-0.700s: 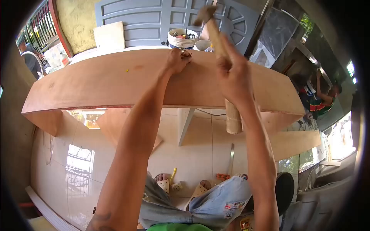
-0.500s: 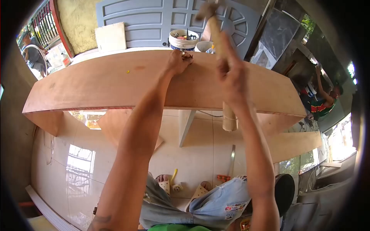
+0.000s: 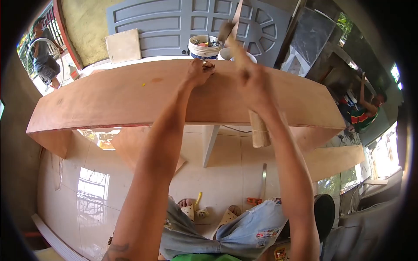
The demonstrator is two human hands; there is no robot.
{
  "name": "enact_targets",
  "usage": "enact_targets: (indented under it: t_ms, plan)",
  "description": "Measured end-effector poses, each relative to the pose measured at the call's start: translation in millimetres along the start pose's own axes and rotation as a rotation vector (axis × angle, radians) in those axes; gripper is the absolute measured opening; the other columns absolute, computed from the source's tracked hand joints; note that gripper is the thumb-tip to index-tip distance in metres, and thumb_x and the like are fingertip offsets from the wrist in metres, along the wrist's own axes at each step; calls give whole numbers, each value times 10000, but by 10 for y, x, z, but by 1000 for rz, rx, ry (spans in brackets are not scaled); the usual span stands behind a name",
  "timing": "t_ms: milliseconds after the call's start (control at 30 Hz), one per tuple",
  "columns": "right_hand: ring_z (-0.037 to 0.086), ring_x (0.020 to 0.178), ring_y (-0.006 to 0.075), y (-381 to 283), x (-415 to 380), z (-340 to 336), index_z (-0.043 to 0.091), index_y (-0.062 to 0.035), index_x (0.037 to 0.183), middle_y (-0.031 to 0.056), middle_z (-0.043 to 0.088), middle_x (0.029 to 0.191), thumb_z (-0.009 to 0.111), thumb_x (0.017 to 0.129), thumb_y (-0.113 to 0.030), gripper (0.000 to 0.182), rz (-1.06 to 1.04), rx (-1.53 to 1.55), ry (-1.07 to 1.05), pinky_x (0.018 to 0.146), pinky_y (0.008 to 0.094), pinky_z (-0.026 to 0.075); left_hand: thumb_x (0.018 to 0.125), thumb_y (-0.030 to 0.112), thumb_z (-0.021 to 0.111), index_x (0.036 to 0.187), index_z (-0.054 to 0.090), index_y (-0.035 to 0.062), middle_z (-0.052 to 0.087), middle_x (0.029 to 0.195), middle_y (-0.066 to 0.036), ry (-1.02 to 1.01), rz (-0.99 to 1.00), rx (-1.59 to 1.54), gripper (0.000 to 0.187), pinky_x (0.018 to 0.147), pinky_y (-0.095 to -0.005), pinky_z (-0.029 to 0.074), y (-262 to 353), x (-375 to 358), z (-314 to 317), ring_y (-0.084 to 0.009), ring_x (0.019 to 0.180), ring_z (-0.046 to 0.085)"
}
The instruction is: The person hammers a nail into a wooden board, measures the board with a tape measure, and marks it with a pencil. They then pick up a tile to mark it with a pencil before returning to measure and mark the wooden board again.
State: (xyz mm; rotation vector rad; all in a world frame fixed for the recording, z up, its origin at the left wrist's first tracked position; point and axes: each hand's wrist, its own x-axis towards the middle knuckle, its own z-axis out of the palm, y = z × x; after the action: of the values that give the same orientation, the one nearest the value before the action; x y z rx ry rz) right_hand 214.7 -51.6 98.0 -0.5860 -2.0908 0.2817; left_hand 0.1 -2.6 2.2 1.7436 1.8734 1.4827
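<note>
My right hand (image 3: 257, 87) is wrapped round the wooden handle of a hammer (image 3: 237, 51). The raised hammer head is blurred, up and to the right of my left hand (image 3: 201, 71). That left hand rests at the far edge of a long wooden panel (image 3: 117, 95), fingers pinched together. Something small and dark shows at the fingertips, too small to name. The panel lies across in front of me, raised off the floor on boards at its ends.
Behind the panel stand a bucket of tools (image 3: 204, 45) and a grey panelled door (image 3: 161, 32). A handsaw (image 3: 263, 182) and yellow object (image 3: 198, 200) lie on the tiled floor (image 3: 209, 182) by my feet. One person (image 3: 45, 56) stands far left; another (image 3: 368, 111) appears at right.
The hammer head has come down and slightly left with my right hand. My left hand stays in place on the panel. The person far left is now more fully in view.
</note>
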Motion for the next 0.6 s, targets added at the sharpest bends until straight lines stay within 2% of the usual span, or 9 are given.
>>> enact_targets:
  t_ms: [33, 133, 200, 300, 367, 433, 500, 533, 600]
  plan:
    - [653, 860, 369, -1, -49, -12, 468, -1, 1339, 248, 639, 954, 523, 881, -94, 470, 136, -167, -246, 762, 395, 529, 794, 130, 707, 900, 707, -27, 711, 874, -146, 10, 1, 16, 190, 747, -321, 534, -41, -4, 9, -203, 809, 687]
    - [643, 901, 385, -167, 37, -232, 483, -7, 1327, 248, 643, 1024, 542, 875, -125, 471, 530, 124, -298, 790, 436, 525, 805, 152, 712, 902, 705, -36, 717, 884, -112, 35, 12, 47, 212, 726, -294, 528, -85, 74, 10, -161, 815, 680]
    - [638, 926, 393, -43, 59, -253, 500, -11, 1313, 244, 638, 1076, 534, 877, -110, 449, 63, 80, 68, 809, 433, 522, 797, 166, 718, 836, 697, -27, 705, 873, -85, -55, -20, -55, 199, 736, -294, 519, -125, 55, -5, -143, 812, 657]
    - [632, 952, 397, -322, 222, -457, 501, -6, 1307, 235, 642, 1073, 531, 872, -89, 444, -165, 42, 281, 827, 426, 520, 809, 151, 685, 835, 679, -5, 699, 833, -116, -30, -54, -358, 159, 695, -310, 505, -505, 251, 56, -167, 774, 655]
    - [491, 450, 74, -487, 249, -459, 459, -71, 1383, 23, 531, 628, 531, 930, -149, 465, -157, 134, 342, 431, 250, 434, 820, 143, 670, 855, 666, -19, 695, 845, -122, 102, -140, -304, 166, 704, -305, 495, -183, 101, -82, -160, 785, 642]
    - [559, 514, 109, 66, 174, -15, 453, -71, 1388, 59, 581, 704, 523, 908, -114, 487, -254, -45, 403, 487, 271, 473, 830, 135, 655, 875, 652, -33, 691, 856, -128, 231, -220, -249, 174, 713, -299, 484, -49, 46, -130, -153, 795, 629]
    - [630, 636, 154, 309, 9, 202, 457, -66, 1383, 105, 632, 814, 520, 885, -80, 503, -286, -325, 18, 592, 289, 513, 840, 127, 639, 987, 621, -73, 685, 904, -158, 298, -131, -267, 248, 767, -311, 487, -116, 51, -85, -195, 871, 640]
    - [630, 636, 154, 249, -1, 144, 457, -66, 1383, 105, 632, 814, 520, 885, -80, 503, -286, -326, 20, 592, 289, 513, 840, 127, 639, 987, 621, -73, 685, 904, -158, 297, -129, -267, 248, 767, -311, 487, -146, 56, -45, -195, 871, 640]
    - [628, 887, 421, 17, 58, -42, 518, -147, 1324, 230, 652, 997, 544, 867, -112, 458, 267, -64, -253, 800, 467, 515, 837, 60, 588, 1082, 589, -89, 682, 994, -181, 333, -159, -195, 286, 812, -320, 493, -198, 111, -15, -235, 952, 647]
